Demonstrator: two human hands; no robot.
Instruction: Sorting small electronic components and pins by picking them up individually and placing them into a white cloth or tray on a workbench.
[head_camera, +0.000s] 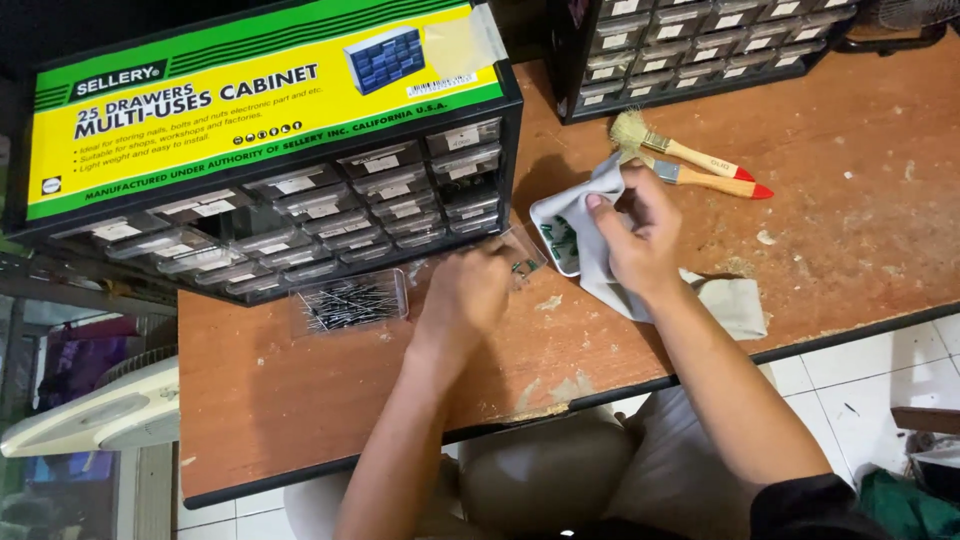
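head view: right hand grips grey cloth; left hand pinches small clear drawer beside it.

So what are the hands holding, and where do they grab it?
The right hand pinches a grey cloth at its top edge. The left hand rests by a clear plastic drawer; its grip is hidden.

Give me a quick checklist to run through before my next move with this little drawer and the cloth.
1. Right hand holds the grey cloth: ok.
2. Small drawer wrapped in the cloth: ok.
3. Left hand at the clear drawer on the table: ok; its grip, cannot tell.
4. Drawer of pins flat on the table, nothing spilled: ok.
5. Brushes apart from both hands: ok.
6. Cabinet slots all filled: cannot tell.
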